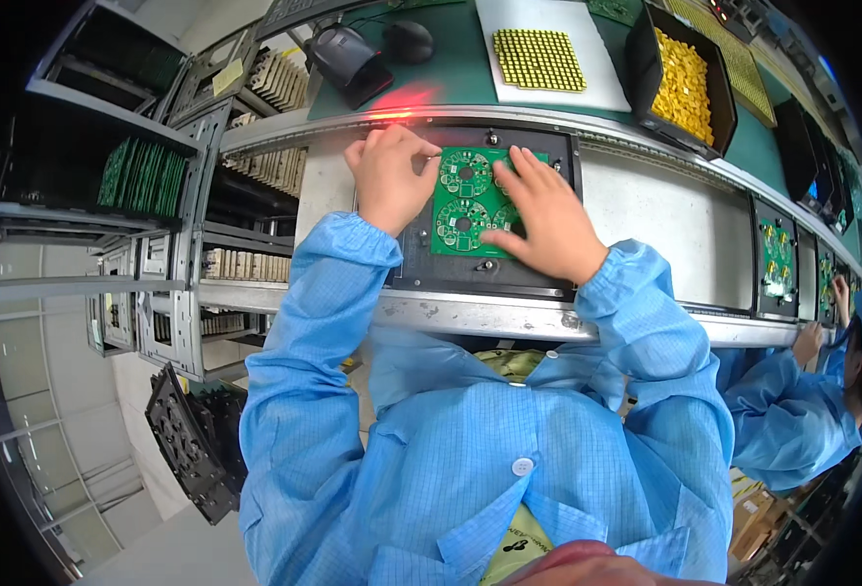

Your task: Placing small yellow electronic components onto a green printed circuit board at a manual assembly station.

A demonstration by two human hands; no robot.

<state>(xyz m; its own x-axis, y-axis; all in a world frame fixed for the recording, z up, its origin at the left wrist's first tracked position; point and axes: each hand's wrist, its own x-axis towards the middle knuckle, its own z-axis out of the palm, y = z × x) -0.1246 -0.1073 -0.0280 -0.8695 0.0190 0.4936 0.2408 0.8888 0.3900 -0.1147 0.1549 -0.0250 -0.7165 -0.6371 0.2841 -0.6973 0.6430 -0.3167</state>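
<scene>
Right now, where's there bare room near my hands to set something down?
The pale track right of your black tray, up to the next tray; also green bench between the mouse and white sheet. It's crowded around the circuit board, with your left hand and right hand there.

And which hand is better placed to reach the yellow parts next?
Likely the right hand: it lies over the green circuit board, on the side nearer the black bin holding the yellow parts. The left hand is at the board's left edge, farther away.
</scene>
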